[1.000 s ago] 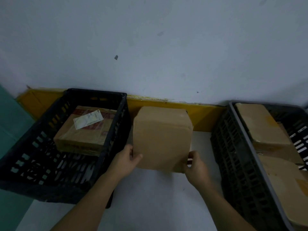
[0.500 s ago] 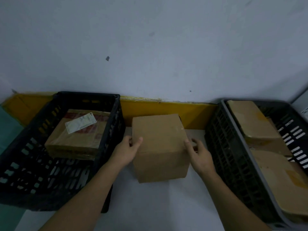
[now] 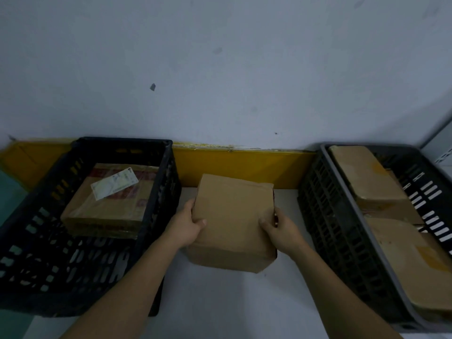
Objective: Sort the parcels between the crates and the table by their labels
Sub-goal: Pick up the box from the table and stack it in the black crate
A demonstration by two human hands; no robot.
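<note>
At center frame, I hold a plain brown parcel on the white counter between 2 crates. My left hand clasps its left edge, thumb curled over the top face; my right hand clasps the right edge, fingers hooked onto the top. Both forearms reach in from the lower frame. The black crate at left holds 1 labelled parcel; the grey crate at right holds several brown parcels.
</note>
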